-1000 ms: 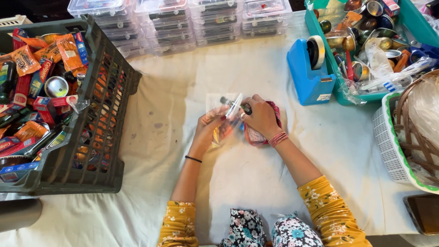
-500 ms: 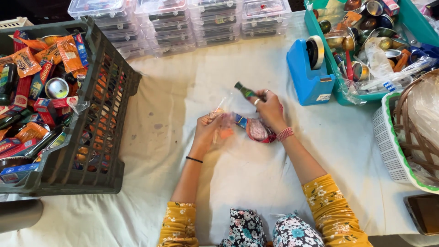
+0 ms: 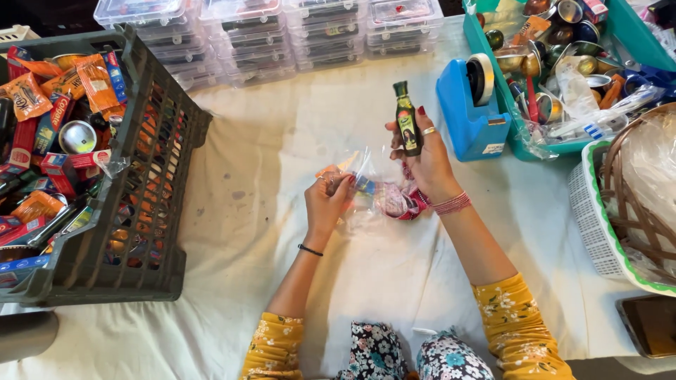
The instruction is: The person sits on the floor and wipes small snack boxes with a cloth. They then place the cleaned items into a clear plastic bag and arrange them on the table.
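My right hand [image 3: 427,156] holds a small dark green bottle [image 3: 406,120] upright above the white cloth, just left of the blue tape dispenser [image 3: 473,108]. My left hand [image 3: 328,198] pinches the edge of a clear plastic bag [image 3: 371,188] lying on the cloth. Inside the bag are small colourful items, among them something red and pink [image 3: 398,201]. The two hands are a short way apart, with the bag between them.
A dark grey crate [image 3: 151,176] full of packets, tubes and tins stands at the left. Clear lidded boxes [image 3: 282,35] are stacked along the back. A teal bin [image 3: 524,144] of metal cups sits at the right, with a white basket [image 3: 598,225] below it.
My right hand has lifted the green bottle up and away from the bag and turned it upright. My left hand has stayed on the bag.
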